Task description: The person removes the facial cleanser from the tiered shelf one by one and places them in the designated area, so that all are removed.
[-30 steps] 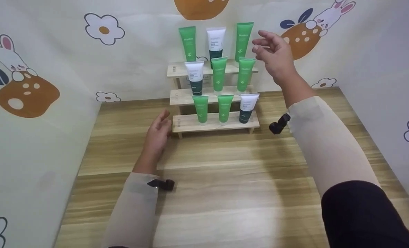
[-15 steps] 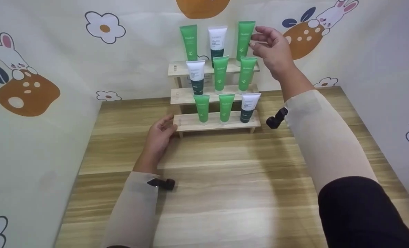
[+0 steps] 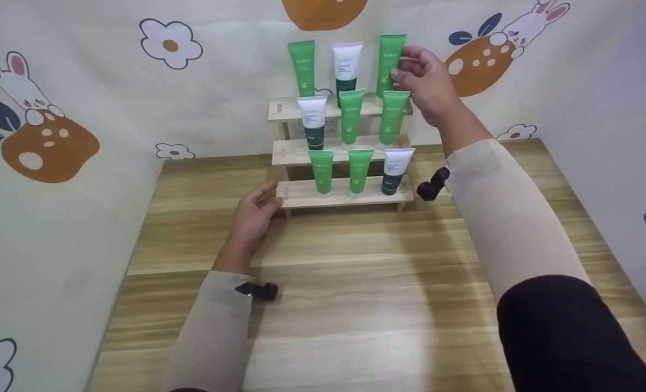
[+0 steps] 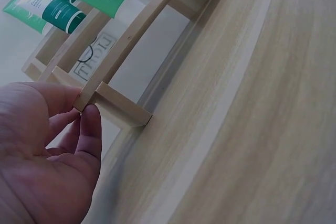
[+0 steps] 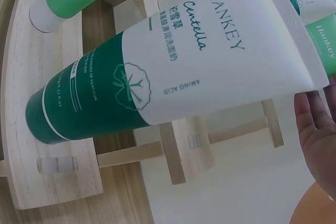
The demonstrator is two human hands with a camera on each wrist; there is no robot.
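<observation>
Nearest me, left of the frame's centre, the left hand (image 3: 252, 218) pinches the wooden stand (image 3: 301, 191) at the lowest tier's left end. Just beyond, right of centre, a white-and-dark-green tube (image 3: 396, 169) stands in the front row. Farthest, in the upper right, the right hand (image 3: 429, 87) grips a green tube (image 3: 389, 61) on the uppermost tier, thumb in front of its right edge. I'd judge that tube light, soft-walled and slightly slippery; a gentle hold at mid-body seems best, as hard squeezing may dent it.
</observation>
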